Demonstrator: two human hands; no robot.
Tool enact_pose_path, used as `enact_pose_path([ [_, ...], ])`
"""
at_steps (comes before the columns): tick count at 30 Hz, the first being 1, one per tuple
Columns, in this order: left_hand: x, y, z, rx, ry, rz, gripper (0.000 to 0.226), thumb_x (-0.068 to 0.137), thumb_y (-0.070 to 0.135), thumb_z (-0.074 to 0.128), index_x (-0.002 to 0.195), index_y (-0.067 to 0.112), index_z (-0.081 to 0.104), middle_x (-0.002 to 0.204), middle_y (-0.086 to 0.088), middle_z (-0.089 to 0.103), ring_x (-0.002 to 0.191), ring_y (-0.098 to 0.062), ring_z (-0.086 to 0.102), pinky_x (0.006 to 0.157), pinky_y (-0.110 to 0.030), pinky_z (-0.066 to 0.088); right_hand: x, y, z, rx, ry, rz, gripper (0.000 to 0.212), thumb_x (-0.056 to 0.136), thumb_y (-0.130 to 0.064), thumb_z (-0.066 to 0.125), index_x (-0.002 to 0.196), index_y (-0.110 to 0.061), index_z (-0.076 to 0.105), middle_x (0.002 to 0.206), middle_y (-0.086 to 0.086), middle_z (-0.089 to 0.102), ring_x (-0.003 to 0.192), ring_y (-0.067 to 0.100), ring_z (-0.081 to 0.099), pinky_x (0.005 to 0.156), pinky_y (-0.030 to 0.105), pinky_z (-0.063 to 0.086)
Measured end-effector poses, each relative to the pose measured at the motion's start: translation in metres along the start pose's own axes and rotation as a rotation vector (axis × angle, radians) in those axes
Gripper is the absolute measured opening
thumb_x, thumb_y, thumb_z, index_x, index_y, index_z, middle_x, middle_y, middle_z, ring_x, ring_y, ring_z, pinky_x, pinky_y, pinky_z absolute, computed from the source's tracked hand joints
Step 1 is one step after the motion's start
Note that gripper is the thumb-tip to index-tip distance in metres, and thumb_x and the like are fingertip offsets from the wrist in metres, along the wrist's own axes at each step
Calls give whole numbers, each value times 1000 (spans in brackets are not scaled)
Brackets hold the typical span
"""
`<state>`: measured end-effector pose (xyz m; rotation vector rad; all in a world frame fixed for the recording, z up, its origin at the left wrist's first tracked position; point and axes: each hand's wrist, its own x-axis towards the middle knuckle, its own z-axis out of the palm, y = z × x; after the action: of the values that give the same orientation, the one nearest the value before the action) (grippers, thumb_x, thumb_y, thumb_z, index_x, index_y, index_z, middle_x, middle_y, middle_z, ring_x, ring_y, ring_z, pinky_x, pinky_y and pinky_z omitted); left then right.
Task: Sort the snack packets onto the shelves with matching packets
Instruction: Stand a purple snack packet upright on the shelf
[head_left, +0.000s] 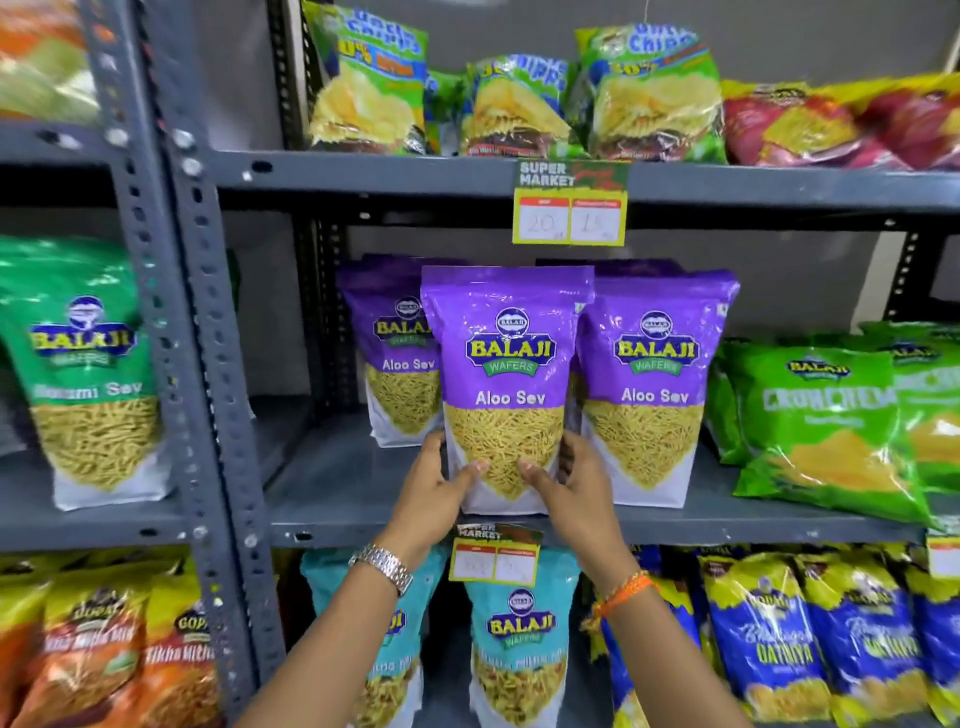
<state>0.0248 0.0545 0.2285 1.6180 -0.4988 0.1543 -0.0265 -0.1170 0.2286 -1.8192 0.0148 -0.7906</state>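
A purple Aloo Sev packet (506, 374) stands upright at the front of the middle shelf (363, 525). My left hand (441, 486) grips its lower left side and my right hand (566, 480) grips its lower right side, thumbs on the front. Two matching purple Aloo Sev packets stand just behind, one to the left (387, 353) and one to the right (657, 384). The held packet's bottom edge sits on or just above the shelf; I cannot tell which.
Green Crunchem packets (826, 431) lie at the right of the same shelf. Green chip bags (649, 98) fill the shelf above, teal packets (522, 654) and blue packets (769, 639) the shelf below. A grey rack post (197, 312) separates a left bay holding a green sev packet (88, 374).
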Motion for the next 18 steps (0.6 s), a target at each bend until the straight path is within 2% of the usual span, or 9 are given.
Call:
enact_pose_path([
  [5,0,-1,-43,15,62,2,41,93,21,71,132,23,59,132,3,73,123,-14,68,111,-44,51,3,-14,36,39,-59,21,57,67,-45,80,115,-20,65,109,-1,78,102,15,73,95,50,58],
  [10,-6,-5,-80,39,136,-25,33,96,16,69,128,21,61,126,1,75,118,-15,71,110,-48,52,3,-26,73,14,-131,30,43,75,-26,85,113,-20,65,107,-1,77,101,15,72,93,46,59],
  [13,-10,-7,-94,64,146,-22,29,97,19,68,124,29,60,124,4,75,115,-11,72,109,-48,53,2,-33,86,22,-165,31,44,78,-23,84,116,-15,64,105,-3,74,100,13,70,93,38,58],
  [16,-12,-7,-100,73,142,-15,31,99,19,65,127,30,58,124,8,74,110,-3,72,109,-45,54,0,-38,92,28,-189,38,46,80,-21,83,119,-10,62,103,-4,70,94,6,66,83,20,55],
  [17,-12,-7,-101,75,145,-16,31,99,19,65,127,31,58,123,10,74,108,1,72,109,-44,54,0,-40,93,28,-197,46,46,80,-21,83,120,-9,62,104,-3,70,94,7,66,82,18,54],
  [18,-13,-8,-102,70,146,-11,32,98,19,66,126,32,57,122,12,73,105,5,72,108,-42,54,1,-39,95,31,-199,48,47,81,-21,82,120,-8,61,105,-1,71,97,11,66,84,22,55],
])
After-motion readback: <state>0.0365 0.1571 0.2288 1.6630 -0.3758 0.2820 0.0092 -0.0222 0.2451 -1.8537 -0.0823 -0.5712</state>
